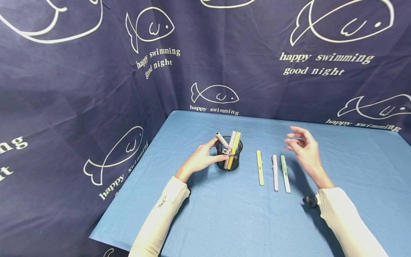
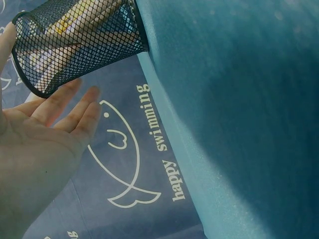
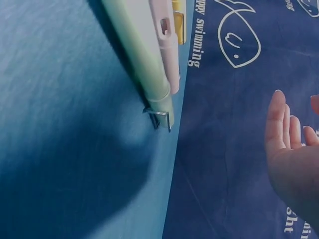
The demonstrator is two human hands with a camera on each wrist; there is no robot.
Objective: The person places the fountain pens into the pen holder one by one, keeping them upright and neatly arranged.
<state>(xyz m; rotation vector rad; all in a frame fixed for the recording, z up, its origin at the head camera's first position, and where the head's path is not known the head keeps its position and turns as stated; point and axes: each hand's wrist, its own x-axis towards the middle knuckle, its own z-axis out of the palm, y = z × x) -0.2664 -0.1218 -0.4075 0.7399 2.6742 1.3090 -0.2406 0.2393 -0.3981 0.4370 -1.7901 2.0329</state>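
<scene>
A black mesh pen holder point(image 1: 237, 162) stands upright at the middle of the table, with several pens inside. My left hand point(image 1: 201, 157) holds it near the rim, thumb at the front and fingers around the far left side; the left wrist view shows the mesh cup point(image 2: 84, 47) between thumb and fingers. A pale pen point(image 1: 222, 140) leans left in the cup, near a yellow pen point(image 1: 236, 142). My right hand point(image 1: 305, 146) hovers with nothing in it, fingers loosely bent, up and right of a light green pen point(image 1: 285, 175) on the table.
Left of the green pen lie a pale pink pen point(image 1: 275, 173) and a yellow pen point(image 1: 259, 168), roughly parallel. A blue cloth point(image 1: 224, 221) covers the table. Dark curtains point(image 1: 244, 57) printed with fish hang behind it and on the left.
</scene>
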